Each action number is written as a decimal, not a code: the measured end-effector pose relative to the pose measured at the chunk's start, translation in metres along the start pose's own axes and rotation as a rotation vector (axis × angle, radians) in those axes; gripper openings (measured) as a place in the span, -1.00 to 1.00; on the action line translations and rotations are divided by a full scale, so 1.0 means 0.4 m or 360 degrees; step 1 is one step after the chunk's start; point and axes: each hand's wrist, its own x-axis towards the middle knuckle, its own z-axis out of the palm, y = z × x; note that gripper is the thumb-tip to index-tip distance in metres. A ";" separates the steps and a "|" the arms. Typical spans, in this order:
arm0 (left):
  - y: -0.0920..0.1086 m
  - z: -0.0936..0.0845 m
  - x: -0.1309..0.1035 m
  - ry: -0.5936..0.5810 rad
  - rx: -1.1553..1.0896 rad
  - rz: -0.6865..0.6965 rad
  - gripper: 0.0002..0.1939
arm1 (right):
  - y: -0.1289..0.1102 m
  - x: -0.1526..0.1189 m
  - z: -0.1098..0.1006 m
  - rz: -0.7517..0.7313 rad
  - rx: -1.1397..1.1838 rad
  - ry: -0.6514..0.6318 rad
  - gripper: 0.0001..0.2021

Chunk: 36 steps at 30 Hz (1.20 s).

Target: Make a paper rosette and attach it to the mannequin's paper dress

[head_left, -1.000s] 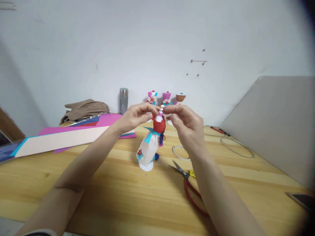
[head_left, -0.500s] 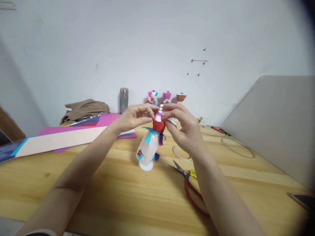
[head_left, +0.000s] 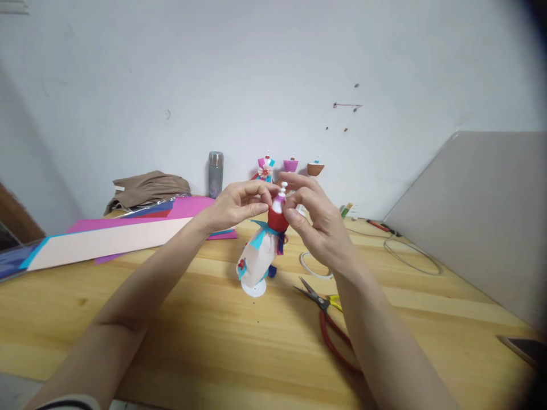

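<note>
A small dress form (head_left: 257, 259) stands on a round white base on the wooden table (head_left: 205, 336). It wears a red top (head_left: 277, 220), a light blue sash and a pale pink skirt with a red flower low on its left. My left hand (head_left: 239, 204) pinches the upper left edge of the red top, thumb against forefinger. My right hand (head_left: 314, 219) closes on the upper right edge of that top with thumb and forefinger. The white knobbed neck rises between both hands.
Three more dress forms (head_left: 291, 165) stand by the wall, beside a grey flask (head_left: 216, 175). Coloured sheets (head_left: 115, 244) and brown cloth (head_left: 149, 188) lie left. Scissors with red handles (head_left: 327, 307) lie near my right forearm, a white ring (head_left: 315, 273) behind them.
The top of the dress form has shifted slightly right, and its neck shows a little more. Both hands have moved slightly, still at the red top.
</note>
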 end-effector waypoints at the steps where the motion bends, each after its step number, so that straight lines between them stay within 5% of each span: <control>1: 0.000 0.001 0.000 0.0000 0.0007 0.0005 -0.77 | -0.001 0.000 0.002 0.0005 0.0004 0.0002 -0.86; 16: 0.015 0.007 -0.004 -0.0039 0.0223 0.0071 -0.81 | -0.004 0.003 -0.003 -0.0155 -0.0201 0.0123 -0.94; 36: 0.008 0.028 0.000 0.0044 -0.0085 -0.0062 -0.79 | -0.027 0.000 0.029 0.0150 0.0045 0.0413 -0.95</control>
